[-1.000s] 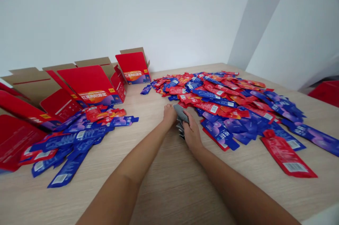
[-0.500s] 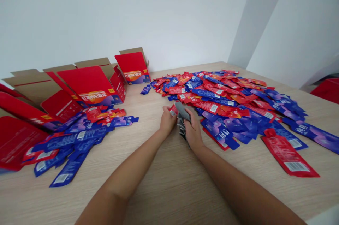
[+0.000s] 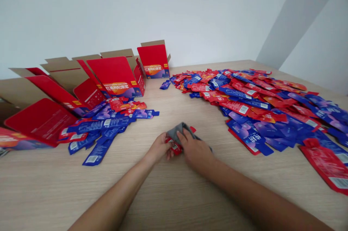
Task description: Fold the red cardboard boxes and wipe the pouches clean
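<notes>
In the middle of the table, my left hand (image 3: 160,147) is closed on a red sachet (image 3: 176,147), whose lower part shows below a grey cloth (image 3: 174,133). My right hand (image 3: 197,151) grips the cloth and presses it over the sachet. A red corner of the sachet sticks out beyond the cloth, and the rest is covered. To the right lies a big heap of red and blue sachets (image 3: 239,97). A smaller pile of sachets (image 3: 108,124) lies to the left.
Several open red cartons (image 3: 111,73) stand in a row along the left, flaps up. Another carton (image 3: 153,60) stands at the back by the wall (image 3: 190,13). One blue sachet (image 3: 165,84) lies near it. Pale wooden table (image 3: 152,187) shows in front.
The view has swung left. My hands have come nearer to me, away from the big heap. The cloth, earlier bunched in my right hand, now lies over the red sachet.
</notes>
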Motion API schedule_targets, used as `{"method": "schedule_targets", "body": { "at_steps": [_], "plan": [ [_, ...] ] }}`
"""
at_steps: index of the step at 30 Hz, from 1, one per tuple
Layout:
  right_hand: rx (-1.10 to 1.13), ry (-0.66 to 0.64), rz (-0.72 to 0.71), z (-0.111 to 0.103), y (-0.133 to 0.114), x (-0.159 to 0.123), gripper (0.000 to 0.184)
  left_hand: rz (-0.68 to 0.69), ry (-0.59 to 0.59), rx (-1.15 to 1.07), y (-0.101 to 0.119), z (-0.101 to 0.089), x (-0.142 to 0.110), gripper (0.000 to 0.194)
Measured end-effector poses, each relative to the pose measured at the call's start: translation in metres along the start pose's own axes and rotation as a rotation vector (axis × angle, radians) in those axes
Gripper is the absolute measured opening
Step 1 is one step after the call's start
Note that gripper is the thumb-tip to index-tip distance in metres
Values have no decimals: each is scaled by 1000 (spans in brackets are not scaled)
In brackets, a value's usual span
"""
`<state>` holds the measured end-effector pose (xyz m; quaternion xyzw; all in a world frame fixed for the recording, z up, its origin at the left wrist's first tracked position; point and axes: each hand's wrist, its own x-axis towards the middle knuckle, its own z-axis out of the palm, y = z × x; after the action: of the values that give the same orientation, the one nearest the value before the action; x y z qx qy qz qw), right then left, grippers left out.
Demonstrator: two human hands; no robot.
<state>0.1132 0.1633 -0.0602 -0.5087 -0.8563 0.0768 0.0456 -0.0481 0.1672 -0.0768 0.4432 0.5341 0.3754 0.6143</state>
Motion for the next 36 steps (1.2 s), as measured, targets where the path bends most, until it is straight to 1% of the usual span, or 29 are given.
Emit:
{"method": "schedule_targets", "body": {
  "at_steps": [2, 3, 5, 6, 8, 10, 11, 12, 14, 16, 18, 19, 21, 23, 24, 25, 26, 28, 29, 30, 31, 33, 34, 35, 36],
  "plan": [
    [-48, 14, 133, -6, 22, 9, 54, -34, -6, -38, 3, -1, 2, 31],
    [-39, 25, 176, -9, 32, 11, 53, -47, -4, -51, 5, -1, 3, 34],
    [31, 64, 192, -12, 42, 11, 52, -63, -8, -55, 6, -1, 3, 37],
    [80, 83, 159, -13, 41, 8, 54, -66, -21, -51, 7, -1, 3, 38],
    [149, 87, 21, -11, 29, 0, 59, -62, -56, -32, 7, 0, 3, 36],
    [144, 39, -106, -7, 15, -5, 62, -57, -77, -6, 7, 0, 4, 29],
    [123, 16, -126, -5, 11, -5, 62, -57, -80, 4, 6, 0, 3, 26],
    [96, 5, -107, -4, 11, -3, 60, -56, -78, 8, 6, 0, 3, 24],
    [47, 21, 14, -4, 21, 4, 56, -56, -61, -12, 6, 0, 2, 25],
    [36, 59, 143, -6, 40, 11, 53, -47, -27, -53, 6, 1, 0, 28],
    [94, 115, 214, -7, 59, 15, 52, -1, 48, -62, 7, 3, -1, 30],
    [144, 154, 230, -6, 65, 15, 53, 51, 103, -44, 7, 3, -3, 30],
    [256, 243, 228, -3, 74, 15, 53, 226, 229, 47, 9, 3, -5, 27],
    [357, 334, 215, 1, 77, 14, 53, 468, 338, 238, 10, 2, -9, 22],
    [408, 381, 217, 2, 79, 14, 53, 598, 367, 368, 10, 0, -11, 21],
    [459, 430, 223, 3, 80, 15, 52, 723, 369, 520, 10, -1, -12, 20],
    [504, 481, 229, 4, 80, 15, 51, 838, 346, 685, 10, -2, -13, 21],
    [558, 573, 196, 2, 78, 15, 51, 1018, 236, 983, 8, -3, -13, 24],
    [562, 599, 147, 0, 75, 13, 51, 1073, 169, 1096, 6, -3, -13, 25],
    [552, 599, 77, -1, 70, 10, 51, 1110, 109, 1178, 5, -2, -12, 25],
    [533, 563, -8, -2, 63, 7, 52, 1135, 60, 1227, 4, -1, -11, 25],
    [479, 399, -160, -3, 47, -1, 55, 1156, 0, 1259, 3, 0, -10, 23],
    [444, 296, -203, -2, 39, -4, 56, 1155, -19, 1264, 3, 0, -9, 23],
    [401, 200, -222, -2, 33, -5, 56, 1148, -37, 1263, 3, 0, -9, 24],
    [351, 124, -212, -2, 29, -5, 56, 1133, -57, 1261, 3, -1, -8, 24]
  ]
}}
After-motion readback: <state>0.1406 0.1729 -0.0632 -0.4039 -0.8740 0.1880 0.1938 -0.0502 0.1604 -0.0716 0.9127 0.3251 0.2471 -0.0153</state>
